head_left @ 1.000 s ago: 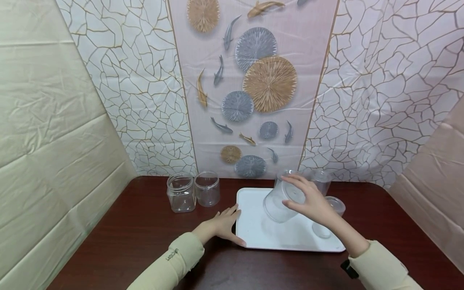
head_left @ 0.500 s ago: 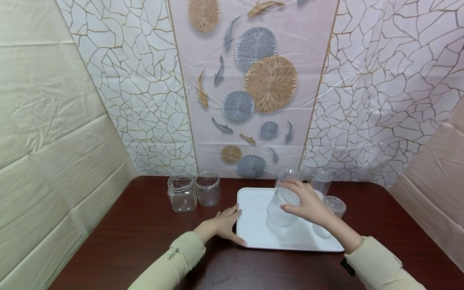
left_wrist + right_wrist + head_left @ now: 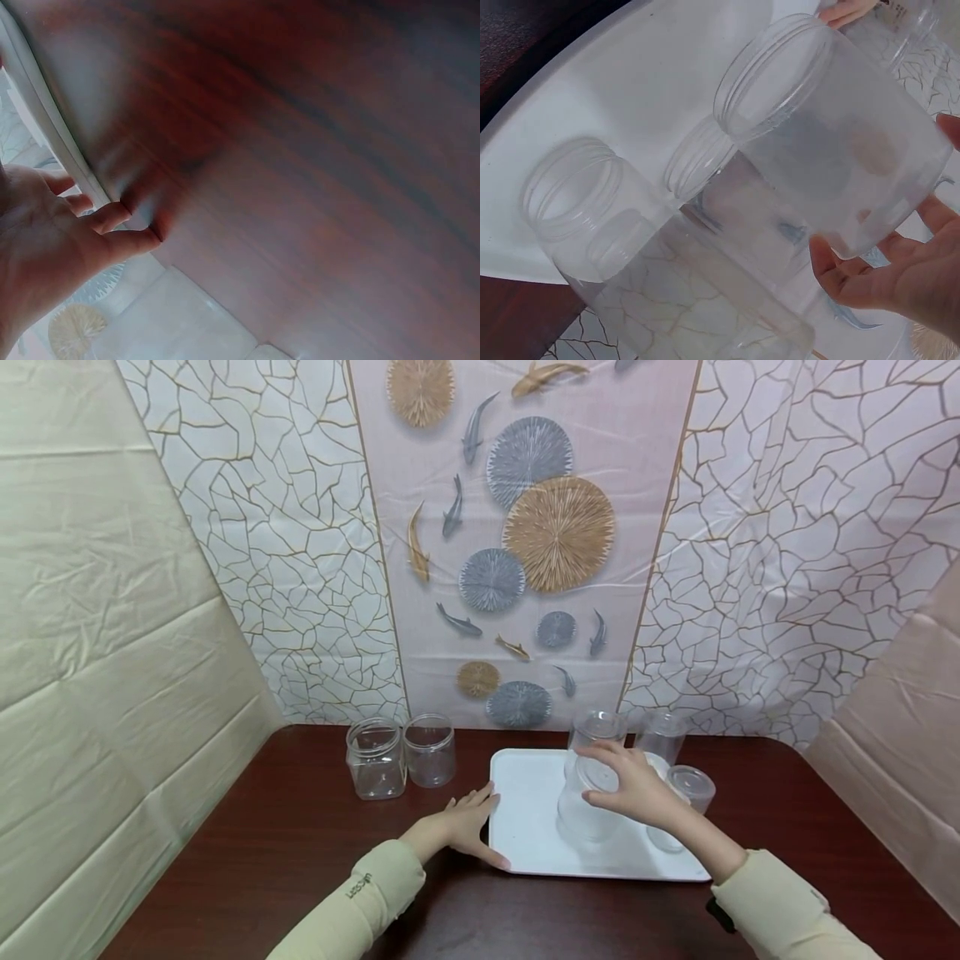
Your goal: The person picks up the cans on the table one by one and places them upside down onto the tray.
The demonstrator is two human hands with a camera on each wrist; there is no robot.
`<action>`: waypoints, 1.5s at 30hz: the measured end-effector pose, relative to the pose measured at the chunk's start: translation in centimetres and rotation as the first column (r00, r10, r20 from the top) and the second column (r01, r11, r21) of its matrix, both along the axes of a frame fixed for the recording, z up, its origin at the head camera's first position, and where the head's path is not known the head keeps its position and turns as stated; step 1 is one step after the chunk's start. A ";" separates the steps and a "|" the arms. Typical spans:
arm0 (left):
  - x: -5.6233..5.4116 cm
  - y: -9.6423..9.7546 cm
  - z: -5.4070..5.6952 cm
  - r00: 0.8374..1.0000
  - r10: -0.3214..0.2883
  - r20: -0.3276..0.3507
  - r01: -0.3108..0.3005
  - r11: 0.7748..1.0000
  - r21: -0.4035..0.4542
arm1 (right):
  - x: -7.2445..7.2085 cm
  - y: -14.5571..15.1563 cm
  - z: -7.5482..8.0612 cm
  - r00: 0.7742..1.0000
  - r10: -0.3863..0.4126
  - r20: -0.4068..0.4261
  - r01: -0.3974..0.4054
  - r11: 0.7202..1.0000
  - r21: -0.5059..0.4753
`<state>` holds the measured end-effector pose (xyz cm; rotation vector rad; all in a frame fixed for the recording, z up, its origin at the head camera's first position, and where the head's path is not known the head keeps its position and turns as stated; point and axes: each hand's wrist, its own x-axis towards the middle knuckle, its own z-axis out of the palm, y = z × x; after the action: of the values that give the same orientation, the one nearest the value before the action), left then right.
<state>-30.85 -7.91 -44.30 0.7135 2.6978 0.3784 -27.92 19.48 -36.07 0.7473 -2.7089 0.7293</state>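
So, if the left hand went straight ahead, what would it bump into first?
Most likely the white tray; the left hand appears to be touching its edge, though depth is unclear.

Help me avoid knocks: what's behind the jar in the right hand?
Head view: another clear jar is behind the held jar; the right hand covers part of its lower end.

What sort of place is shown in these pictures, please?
Probably a small staged work corner, perhaps arranged for filming: a dark wood-look table stands before a printed backdrop, with creased cloth on both sides. Clear jars and a white tray are there.
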 end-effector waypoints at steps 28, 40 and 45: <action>0.5 -0.1 0.4 1.000 0.005 0.009 -0.005 1.000 0.022 | -0.2 0.3 -1.2 0.998 -0.045 0.053 0.040 0.996 0.082; 0.2 -0.1 0.2 1.000 0.010 0.011 -0.010 1.000 0.025 | 0.0 0.2 -1.3 0.995 -0.051 0.086 0.040 0.991 0.126; 0.3 -0.1 0.1 1.000 0.012 0.017 -0.012 0.999 0.030 | 0.0 0.2 -1.4 0.992 -0.059 0.111 0.044 0.990 0.133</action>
<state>-30.58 -8.05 -44.17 0.6997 2.6870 0.4264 -27.93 19.66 -37.43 0.6803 -2.8913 0.6049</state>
